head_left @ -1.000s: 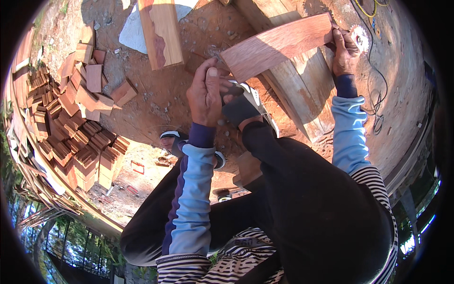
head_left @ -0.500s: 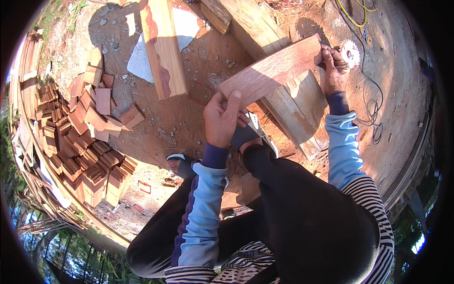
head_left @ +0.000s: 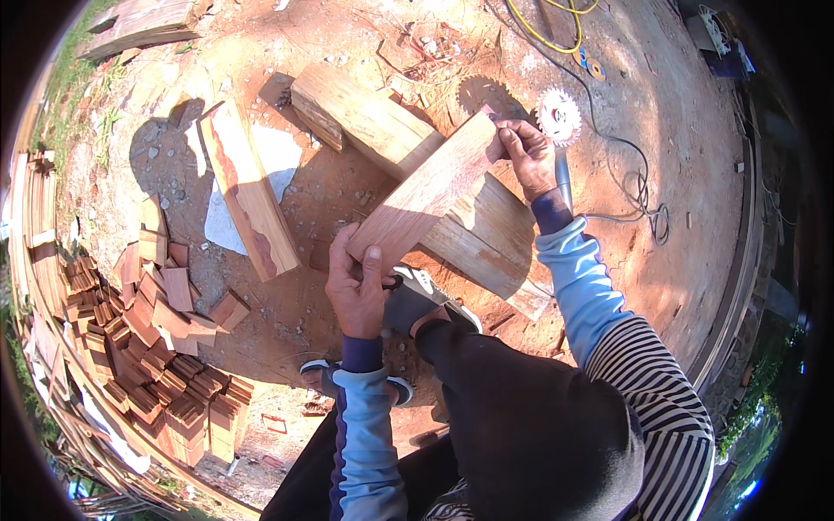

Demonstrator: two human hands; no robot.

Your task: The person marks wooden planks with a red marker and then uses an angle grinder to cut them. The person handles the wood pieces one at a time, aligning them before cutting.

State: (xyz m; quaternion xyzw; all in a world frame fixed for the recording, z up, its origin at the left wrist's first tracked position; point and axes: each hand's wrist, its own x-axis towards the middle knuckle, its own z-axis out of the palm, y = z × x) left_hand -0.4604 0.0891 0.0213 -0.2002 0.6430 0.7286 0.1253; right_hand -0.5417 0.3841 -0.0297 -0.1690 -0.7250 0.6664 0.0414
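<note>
A flat reddish-brown wooden board [head_left: 430, 187] is held up at a slant between my two hands, above a thick timber beam [head_left: 373, 117]. My left hand [head_left: 358, 291] grips its lower left end, thumb on top; a small dark thing shows by those fingertips, too little of it to name. The upper right end is pinched by my right hand [head_left: 528, 158]. Just beyond that hand is a toothed circular saw blade [head_left: 559, 118], and a grey handle-like part [head_left: 563, 181] shows beside my wrist. My bent knee and sandalled foot [head_left: 426, 291] are close below the board.
Left of the beam, a plank with a ragged reddish edge [head_left: 248, 191] lies over a white sheet-like piece [head_left: 222, 221]. Many cut wooden blocks [head_left: 174, 347] are heaped at the left. A black cable [head_left: 641, 178] loops across the dirt at right, with a yellow cord [head_left: 543, 39] farther off.
The view has shifted, so the ground things appear farther left and lower. The board slants more steeply now. Both hands keep their hold on its ends.
</note>
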